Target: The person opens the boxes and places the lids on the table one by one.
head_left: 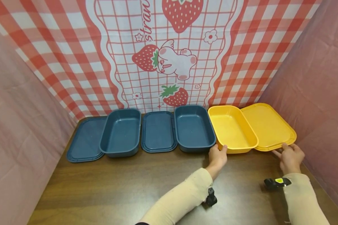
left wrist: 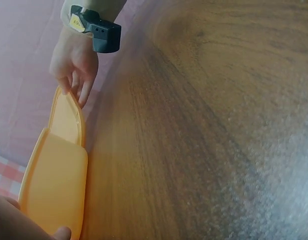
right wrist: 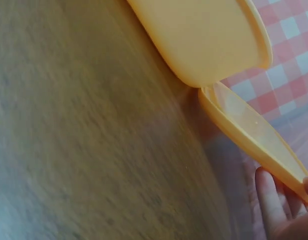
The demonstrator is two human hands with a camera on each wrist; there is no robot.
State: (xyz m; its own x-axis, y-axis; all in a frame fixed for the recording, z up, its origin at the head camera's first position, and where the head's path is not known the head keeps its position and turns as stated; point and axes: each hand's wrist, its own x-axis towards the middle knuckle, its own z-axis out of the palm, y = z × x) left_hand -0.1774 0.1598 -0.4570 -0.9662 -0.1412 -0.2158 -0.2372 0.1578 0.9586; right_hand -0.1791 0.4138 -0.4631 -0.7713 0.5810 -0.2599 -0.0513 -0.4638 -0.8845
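In the head view, my left hand [head_left: 218, 157] grips the near left corner of a yellow container [head_left: 233, 129], thumb on its front wall. The left wrist view shows that thumb against the yellow container [left wrist: 56, 180] too. My right hand [head_left: 291, 157] pinches the near right edge of a yellow lid [head_left: 268, 125], which lies just right of the container. In the right wrist view, the yellow lid [right wrist: 253, 130] tilts up off the table, with thumb above and fingers [right wrist: 268, 192] beneath. The container is open-topped, and nothing shows inside it.
Left of the yellow container stand a blue container [head_left: 195, 126], a blue lid [head_left: 159, 131], another blue container [head_left: 122, 132] and another blue lid [head_left: 87, 140], in a row. A checked strawberry cloth [head_left: 177, 62] hangs behind the wooden table [head_left: 124, 190]. Pink cloth [head_left: 324, 87] borders the sides.
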